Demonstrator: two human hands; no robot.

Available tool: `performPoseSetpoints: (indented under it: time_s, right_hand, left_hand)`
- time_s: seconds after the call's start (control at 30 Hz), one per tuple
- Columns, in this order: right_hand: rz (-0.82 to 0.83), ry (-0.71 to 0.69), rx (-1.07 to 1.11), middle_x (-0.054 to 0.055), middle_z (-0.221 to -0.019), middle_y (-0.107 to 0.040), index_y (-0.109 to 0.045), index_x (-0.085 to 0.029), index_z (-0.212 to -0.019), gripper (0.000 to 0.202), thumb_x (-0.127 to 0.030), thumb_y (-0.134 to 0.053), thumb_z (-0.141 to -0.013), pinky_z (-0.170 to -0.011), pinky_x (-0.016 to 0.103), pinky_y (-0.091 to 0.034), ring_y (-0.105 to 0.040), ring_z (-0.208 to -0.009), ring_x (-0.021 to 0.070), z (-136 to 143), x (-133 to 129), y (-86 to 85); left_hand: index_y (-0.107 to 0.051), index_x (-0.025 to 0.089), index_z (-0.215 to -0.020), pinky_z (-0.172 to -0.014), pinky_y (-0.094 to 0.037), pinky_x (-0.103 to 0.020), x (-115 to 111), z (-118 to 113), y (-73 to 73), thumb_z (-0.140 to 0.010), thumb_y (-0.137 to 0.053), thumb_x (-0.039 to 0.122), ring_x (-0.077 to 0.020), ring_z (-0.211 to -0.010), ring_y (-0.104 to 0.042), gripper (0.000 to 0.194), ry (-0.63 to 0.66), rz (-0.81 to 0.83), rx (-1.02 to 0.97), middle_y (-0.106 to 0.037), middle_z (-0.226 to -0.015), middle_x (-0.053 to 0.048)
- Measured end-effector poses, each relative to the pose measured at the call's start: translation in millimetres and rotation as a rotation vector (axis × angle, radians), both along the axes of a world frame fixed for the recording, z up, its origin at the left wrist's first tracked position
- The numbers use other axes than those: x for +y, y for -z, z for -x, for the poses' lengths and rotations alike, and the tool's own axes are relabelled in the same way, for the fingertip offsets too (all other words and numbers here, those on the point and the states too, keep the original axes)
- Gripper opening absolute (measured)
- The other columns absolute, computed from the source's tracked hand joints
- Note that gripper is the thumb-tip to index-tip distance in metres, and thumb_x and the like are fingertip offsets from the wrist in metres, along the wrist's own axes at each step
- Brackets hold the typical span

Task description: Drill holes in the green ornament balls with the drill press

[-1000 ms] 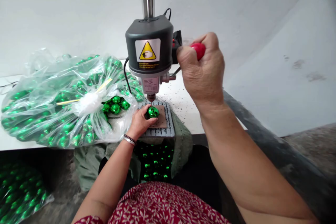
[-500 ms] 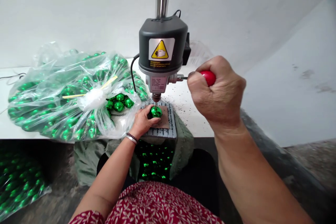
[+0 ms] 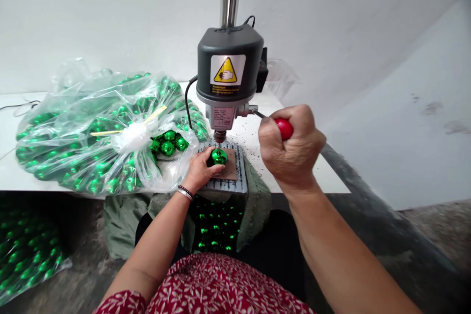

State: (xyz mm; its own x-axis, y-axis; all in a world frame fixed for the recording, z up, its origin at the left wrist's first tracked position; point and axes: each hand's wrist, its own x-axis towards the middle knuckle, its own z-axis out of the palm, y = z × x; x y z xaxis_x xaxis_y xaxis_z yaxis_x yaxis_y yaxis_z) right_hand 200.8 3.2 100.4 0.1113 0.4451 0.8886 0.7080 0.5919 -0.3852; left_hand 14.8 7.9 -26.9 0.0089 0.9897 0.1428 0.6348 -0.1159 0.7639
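Observation:
A shiny green ball sits on a brown board on the drill press base. My left hand grips the ball from its left side, thumb in front and fingers behind. Straight above it is the drill press, its chuck pointing down and the thin bit meeting the ball's top; how deep the bit sits I cannot tell. My right hand is wrapped round the red knob of the feed lever, right of the machine.
A large clear plastic bag of green balls lies on the white table, left of the press. Dark shavings are scattered by the base. More green balls lie below the table edge, and another bag is at lower left.
My right hand has pulled the lever knob down and slightly left. My left hand still holds the ball in the same spot. The view has shifted slightly.

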Motion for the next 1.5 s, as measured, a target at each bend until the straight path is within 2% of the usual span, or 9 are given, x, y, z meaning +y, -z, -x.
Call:
performPoseSetpoints:
  time_s: [0.33, 0.57, 0.7, 0.9, 1.1, 1.17, 1.23, 1.33, 1.5]
  right_hand:
    - [-0.137, 0.030, 0.006, -0.003, -0.070, -0.058, -0.054, -0.021, -0.088, 0.006, -0.026, -0.054, -0.091, -0.061, 0.023, -0.043, -0.051, -0.061, 0.0079, 4.6, -1.2, 23.9]
    - [-0.063, 0.008, 0.052, -0.003, -0.070, -0.058, -0.054, -0.022, -0.089, 0.009, -0.031, -0.055, -0.091, -0.060, 0.024, -0.042, -0.053, -0.061, 0.0084, 6.5, -7.4, 45.3]
    - [-0.060, -0.007, 0.161, -0.003, -0.068, -0.055, -0.053, -0.019, -0.085, 0.019, -0.037, -0.055, -0.090, -0.055, 0.023, -0.038, -0.048, -0.058, 0.0073, 9.8, 7.2, 13.3]
    - [0.277, -0.029, 0.220, -0.008, -0.064, -0.040, -0.043, -0.018, -0.076, 0.023, -0.027, -0.059, -0.089, -0.063, 0.020, -0.035, -0.033, -0.062, 0.0036, 12.4, 36.6, -60.0]
    - [0.330, -0.054, 0.307, -0.008, -0.067, -0.041, -0.045, -0.017, -0.078, 0.019, -0.021, -0.060, -0.089, -0.070, 0.023, -0.037, -0.034, -0.065, 0.0046, 16.0, 32.9, -63.6]
    - [0.359, -0.030, 0.327, -0.008, -0.067, -0.040, -0.044, -0.017, -0.077, 0.019, -0.017, -0.060, -0.088, -0.071, 0.024, -0.038, -0.034, -0.064, 0.0048, 18.2, 31.3, -63.9]
    - [0.391, -0.007, 0.335, -0.008, -0.068, -0.040, -0.044, -0.017, -0.078, 0.019, -0.017, -0.060, -0.088, -0.072, 0.025, -0.040, -0.034, -0.065, 0.0051, 19.7, 30.7, -65.2]
    - [0.387, -0.006, 0.324, -0.006, -0.073, -0.044, -0.046, -0.017, -0.081, 0.016, -0.020, -0.059, -0.089, -0.079, 0.029, -0.044, -0.039, -0.068, 0.0061, 19.2, 31.9, -64.4]
    - [0.292, -0.041, 0.279, -0.006, -0.072, -0.046, -0.047, -0.017, -0.083, 0.016, -0.025, -0.058, -0.090, -0.078, 0.030, -0.047, -0.041, -0.067, 0.0057, 14.5, 36.3, -55.7]
  left_hand:
    - [-0.067, 0.023, -0.131, -0.094, -0.050, -0.040, 3.1, 0.8, 9.7, -0.080, -0.080, 0.033, -0.0289, -0.104, -0.064, 0.054, 0.009, -0.020, 0.075, -0.076, -0.107, -0.006]
    - [-0.067, 0.024, -0.131, -0.093, -0.050, -0.041, 3.5, 1.4, 13.2, -0.078, -0.082, 0.033, -0.0287, -0.104, -0.064, 0.056, -0.013, -0.027, 0.056, -0.074, -0.107, -0.007]
    - [-0.069, 0.023, -0.124, -0.092, -0.051, -0.041, 4.0, 0.0, 11.0, -0.076, -0.082, 0.032, -0.0277, -0.099, -0.065, 0.050, -0.005, -0.025, 0.018, -0.074, -0.101, -0.006]
    - [-0.067, 0.020, -0.121, -0.098, -0.052, -0.040, -9.4, 8.1, 2.9, -0.074, -0.078, 0.026, -0.0258, -0.104, -0.067, 0.049, 0.109, -0.067, -0.120, -0.074, -0.109, -0.005]
    - [-0.070, 0.019, -0.128, -0.113, -0.047, -0.042, -43.9, 38.7, -11.4, -0.074, -0.082, 0.036, -0.0294, -0.127, -0.063, 0.058, 0.281, -0.056, -0.128, -0.070, -0.136, -0.011]
    - [-0.074, 0.021, -0.120, -0.106, -0.053, -0.039, -45.3, 48.8, -17.0, -0.085, -0.072, 0.040, -0.0256, -0.114, -0.069, 0.040, 0.193, -0.078, -0.128, -0.075, -0.125, -0.009]
    - [-0.075, 0.020, -0.117, -0.101, -0.055, -0.038, -36.7, 59.2, -22.6, -0.094, -0.059, 0.034, -0.0237, -0.108, -0.071, 0.031, -0.041, -0.108, -0.063, -0.077, -0.118, -0.009]
    - [-0.069, 0.015, -0.129, -0.110, -0.049, -0.040, -10.9, 75.1, -29.9, -0.093, -0.051, 0.018, -0.0283, -0.122, -0.066, 0.041, -0.414, -0.050, 0.227, -0.072, -0.130, -0.016]
    - [-0.057, 0.012, -0.144, -0.108, -0.048, -0.047, 23.6, 91.6, -31.6, -0.088, -0.061, 0.029, -0.0391, -0.132, -0.058, 0.059, -0.464, 0.263, 0.628, -0.067, -0.136, -0.022]
